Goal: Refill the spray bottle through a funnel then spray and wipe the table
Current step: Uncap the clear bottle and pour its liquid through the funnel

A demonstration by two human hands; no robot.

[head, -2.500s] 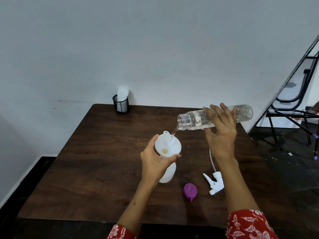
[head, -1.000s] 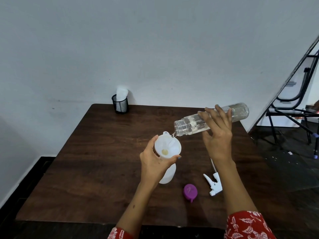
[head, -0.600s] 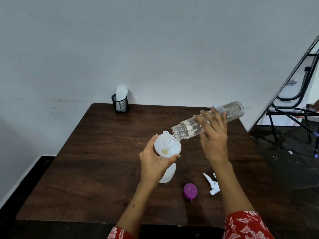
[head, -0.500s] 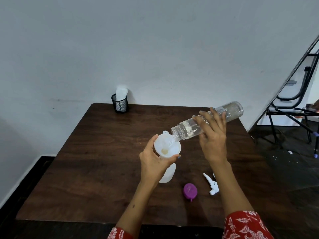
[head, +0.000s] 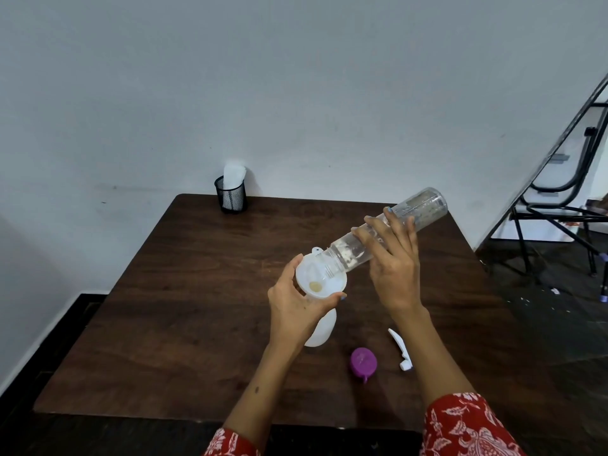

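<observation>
A translucent white plastic spray bottle (head: pixel 320 330) stands upright near the middle of the dark brown wooden table (head: pixel 184 291), its head removed. A white plastic funnel (head: pixel 320 279) sits in its neck, the wide round mouth facing up, with a small tab on the far rim and a yellowish spot at the bottom of the cone. The left hand (head: pixel 296 307) is curled round the funnel and the bottle's upper part, thumb on the left of the rim and a fingertip on the near right.

The right hand (head: pixel 393 268) grips a clear plastic refill bottle (head: pixel 388 232) round its middle. That bottle's long axis slants, base raised toward the far right corner of the table, open threaded mouth lowered to the near left and resting just inside the funnel's far right rim. Some clear liquid shows inside it.

Toward the near edge, right of the spray bottle, lies a round purple cap (head: pixel 363 363); just right of it a white trigger spray head (head: pixel 399 348), partly hidden by the right forearm. At the far edge near the left corner stands a black mesh cup (head: pixel 231 199) holding white paper (head: pixel 233 174). Behind is a plain pale wall (head: pixel 296 87); on the right, a black metal chair frame (head: pixel 559 205) on a dark floor. Both sleeves are red with a white pattern (head: pixel 467 426).
</observation>
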